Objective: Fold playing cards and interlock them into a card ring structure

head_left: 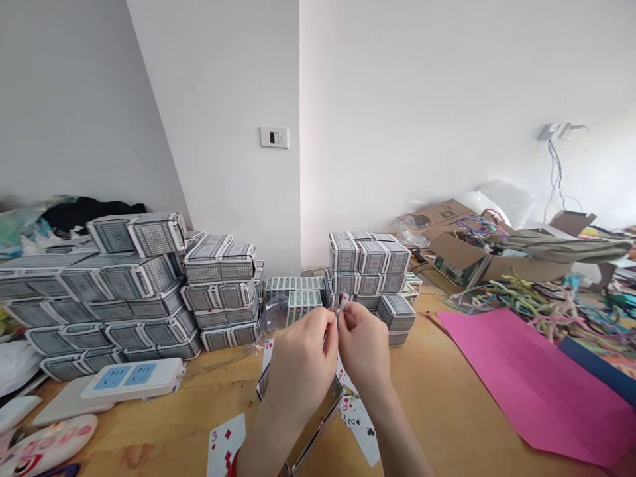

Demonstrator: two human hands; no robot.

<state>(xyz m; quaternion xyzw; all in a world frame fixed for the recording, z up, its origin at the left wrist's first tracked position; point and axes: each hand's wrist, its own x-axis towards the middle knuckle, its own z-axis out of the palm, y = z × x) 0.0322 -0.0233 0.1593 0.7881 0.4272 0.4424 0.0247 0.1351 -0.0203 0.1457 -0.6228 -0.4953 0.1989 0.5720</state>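
In the middle of the head view my left hand (305, 351) and my right hand (365, 338) meet above the table, fingertips pinched together. Between them shows a small strip of a playing card (343, 301), white with a red mark and apparently folded; most of it is covered by my fingers. Below my hands lies a dark-edged, open frame-like piece (318, 430), partly hidden by my left forearm. A three of diamonds (224, 440) lies face up to its left. Several loose cards (360, 427) are fanned out on the right, beside my right wrist.
Stacked grey card-patterned blocks (154, 278) fill the left; another stack (370, 265) stands behind my right hand. Green-patterned blocks (304, 301) sit between. A power strip (133, 381) lies front left. To the right are pink paper (531, 384), colourful strands (541, 318) and a cardboard box (460, 255).
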